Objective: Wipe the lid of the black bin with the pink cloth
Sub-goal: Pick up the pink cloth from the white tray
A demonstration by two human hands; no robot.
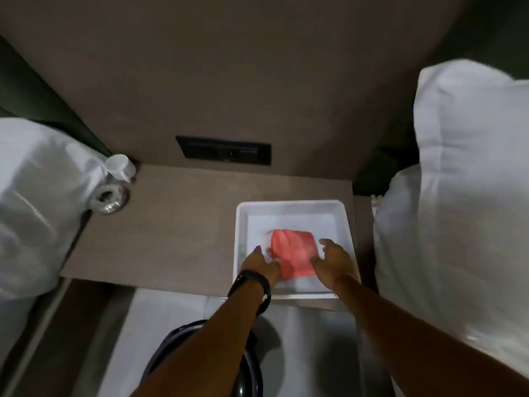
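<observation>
Between both hands, the pink cloth (pixel 292 255) lies in a white tray (pixel 292 206) on the counter (pixel 171 224).

Head view: left hand (pixel 262 265) and right hand (pixel 333 260) flank the cloth, fingers loosely spread, holding nothing; whether they touch it is too blurred to tell. Neither is clearly nearer. Below the left forearm, near the viewer, stands the black bin (pixel 252 373), well apart from the cloth, its lid unwiped.

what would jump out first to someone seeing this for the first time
The pink cloth stands out, folded in a white tray on the brown bedside shelf, with the left hand and right hand reaching in on either side of it. White pillows flank the scene, and the black bin sits low, under the left forearm.
</observation>
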